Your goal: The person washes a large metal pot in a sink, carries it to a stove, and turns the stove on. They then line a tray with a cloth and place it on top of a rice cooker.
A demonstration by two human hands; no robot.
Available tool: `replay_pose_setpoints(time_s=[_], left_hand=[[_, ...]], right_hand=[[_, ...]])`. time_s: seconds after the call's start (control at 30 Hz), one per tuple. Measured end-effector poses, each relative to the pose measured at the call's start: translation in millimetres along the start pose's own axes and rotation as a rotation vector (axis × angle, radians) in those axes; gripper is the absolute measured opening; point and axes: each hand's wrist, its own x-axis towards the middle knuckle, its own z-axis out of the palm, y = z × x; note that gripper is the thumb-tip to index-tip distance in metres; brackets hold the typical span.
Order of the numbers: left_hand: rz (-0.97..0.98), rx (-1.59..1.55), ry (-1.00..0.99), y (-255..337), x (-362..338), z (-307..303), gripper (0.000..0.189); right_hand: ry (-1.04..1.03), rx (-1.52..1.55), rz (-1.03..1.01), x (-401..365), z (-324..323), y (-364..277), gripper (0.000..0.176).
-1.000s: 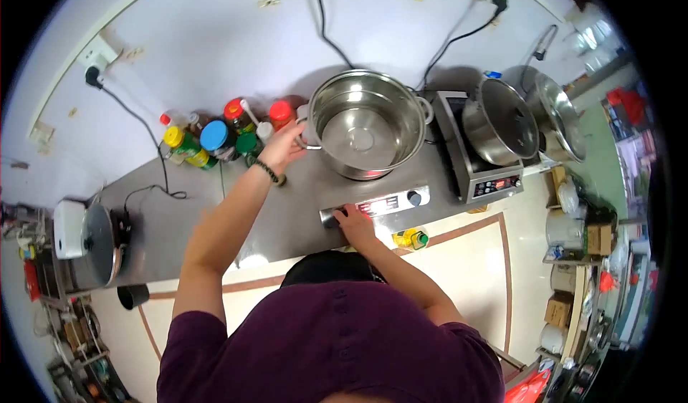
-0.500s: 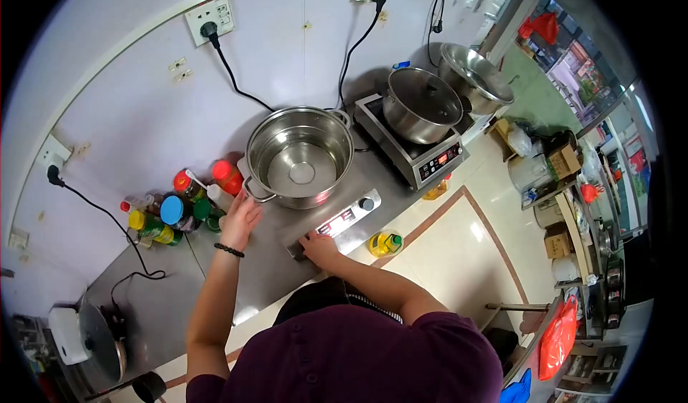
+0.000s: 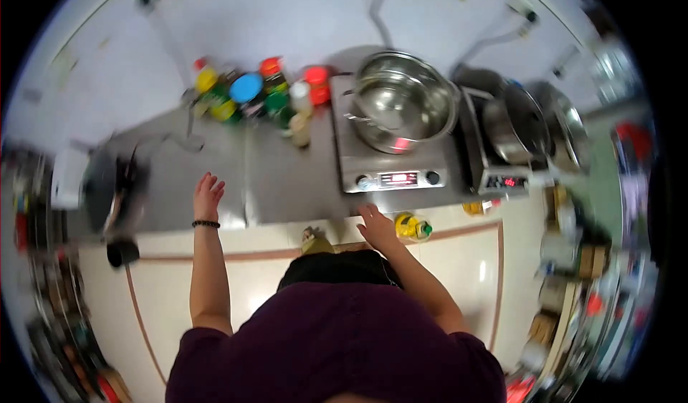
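Note:
A shiny steel pot (image 3: 405, 102) with no lid stands on the near induction cooker (image 3: 394, 181), whose display glows red. My right hand (image 3: 376, 225) is just below the cooker's front edge, fingers apart and holding nothing. To the left, my left hand (image 3: 208, 197), with a dark bead bracelet at the wrist, hovers over the steel counter (image 3: 283, 181), empty with its fingers spread. Several jars and bottles, among them a blue-lidded jar (image 3: 246, 89) and a red-lidded one (image 3: 317, 84), stand against the wall left of the pot. The view is blurred.
Right of the cooker, a lidded pot (image 3: 516, 125) sits on a second cooker (image 3: 506, 181), with a steel basin (image 3: 566, 127) beyond. A dark round lid (image 3: 100, 188) lies at the counter's left end. A yellow bottle (image 3: 412, 227) stands below the counter's edge.
The view has turned and shifted left. My left hand has left the pot's handle area, and my right hand has come off the cooker's control panel.

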Motion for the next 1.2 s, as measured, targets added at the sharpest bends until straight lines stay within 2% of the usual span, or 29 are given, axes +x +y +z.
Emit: replay_pose_setpoints(time_s=[0.1, 0.2, 0.33, 0.4, 0.47, 0.5, 0.53, 0.57, 0.6, 0.67, 0.73, 0.8, 0.87, 1.0, 1.07, 1.13, 1.2], left_hand=[[-0.026, -0.183, 0.218, -37.2, -50.9, -84.4, 0.040], [-0.022, -0.254, 0.369, -102.0, -121.0, -140.7, 0.039], [-0.117, -0.391, 0.536, -228.1, -224.3, -168.9, 0.032], [-0.188, -0.564, 0.456, -316.1, -268.0, -181.1, 0.032], [-0.375, -0.578, 0.542, -358.1, -318.8, -162.7, 0.032], [-0.456, -0.490, 0.537, -361.1, -343.5, -154.7, 0.033], [-0.528, -0.412, 0.527, -372.7, -364.8, -151.0, 0.034], [-0.557, -0.230, 0.490, -380.8, -383.1, -152.4, 0.038], [-0.563, -0.118, 0.492, -393.6, -393.6, -160.3, 0.040], [-0.555, -0.072, 0.548, -416.5, -410.7, -176.9, 0.039], [-0.551, -0.123, 0.579, -431.0, -426.1, -193.7, 0.039], [-0.539, -0.089, 0.622, -432.8, -442.5, -202.3, 0.034], [-0.616, -0.091, 0.558, -428.4, -455.7, -216.1, 0.032], [-0.523, -0.131, 0.611, -440.9, -478.1, -236.1, 0.028], [-0.464, 0.038, 0.528, -455.3, -482.4, -254.8, 0.027], [-0.286, 0.031, 0.546, -471.5, -499.8, -263.3, 0.034], [-0.447, 0.323, 0.450, -493.2, -527.8, -283.1, 0.044]], right_hand=[[-0.385, -0.121, -0.258, -15.2, 21.9, 23.1, 0.042], [-0.546, -0.270, -0.393, -32.0, 37.6, 40.5, 0.040], [-0.539, -0.328, -0.522, -58.4, 55.4, 74.0, 0.038], [-0.416, -0.251, -0.582, -82.8, 58.7, 92.3, 0.036], [-0.415, -0.299, -0.526, -112.9, 57.9, 104.1, 0.031], [-0.420, -0.296, -0.522, -127.8, 55.4, 108.6, 0.031], [-0.516, -0.337, -0.491, -142.9, 57.6, 117.5, 0.032], [-0.611, -0.382, -0.457, -157.1, 58.5, 126.5, 0.033], [-0.609, -0.396, -0.456, -171.6, 56.8, 133.7, 0.033], [-0.728, -0.331, -0.469, -199.0, 60.0, 148.5, 0.040], [-0.698, -0.302, -0.469, -220.0, 72.3, 167.5, 0.042], [-0.729, -0.372, -0.371, -237.3, 78.6, 177.3, 0.043], [-0.713, -0.407, -0.355, -250.7, 87.7, 191.2, 0.044], [-0.743, -0.397, -0.223, -266.8, 98.9, 195.3, 0.046], [-0.908, -0.394, -0.176, -258.6, 92.7, 183.8, 0.047], [-0.854, -0.399, -0.216, -243.8, 88.9, 174.3, 0.043], [-0.733, -0.350, -0.311, -224.8, 92.8, 155.3, 0.038]])
